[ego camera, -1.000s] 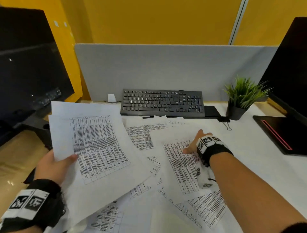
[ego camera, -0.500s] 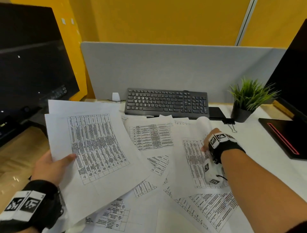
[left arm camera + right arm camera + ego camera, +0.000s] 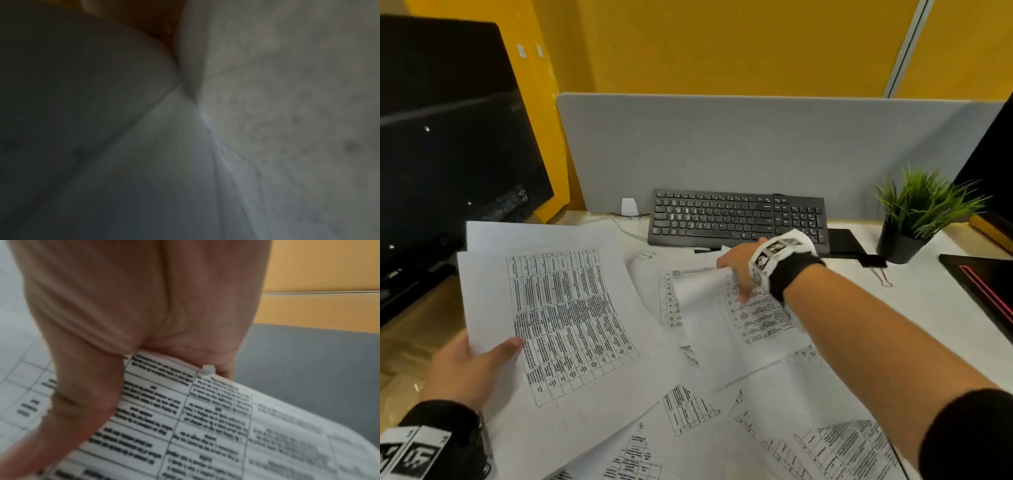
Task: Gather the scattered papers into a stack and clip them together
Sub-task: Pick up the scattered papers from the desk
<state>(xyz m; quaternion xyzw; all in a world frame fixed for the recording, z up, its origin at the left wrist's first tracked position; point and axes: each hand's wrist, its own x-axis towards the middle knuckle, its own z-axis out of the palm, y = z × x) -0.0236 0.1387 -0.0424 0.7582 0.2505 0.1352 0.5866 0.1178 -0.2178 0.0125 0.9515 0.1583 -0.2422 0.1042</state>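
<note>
Paper sheet [image 3: 709, 329] — right hand's [image 3: 738, 267] pinch

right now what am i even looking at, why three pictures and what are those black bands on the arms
There is no machine here: a person is tidying papers on a desk, and the black bands hold small cameras on each wrist. The wide picture comes from a camera on the person's head, looking down. It shows the left hand holding a few printed sheets lifted off the desk, and the right hand pinching the curled edge of another sheet near the keyboard. More loose papers lie scattered on the desk. A black binder clip sits beside the potted plant. The right wrist picture shows that hand close up, gripping its printed sheet. The left wrist picture is dark and blurred, showing only paper.
</note>
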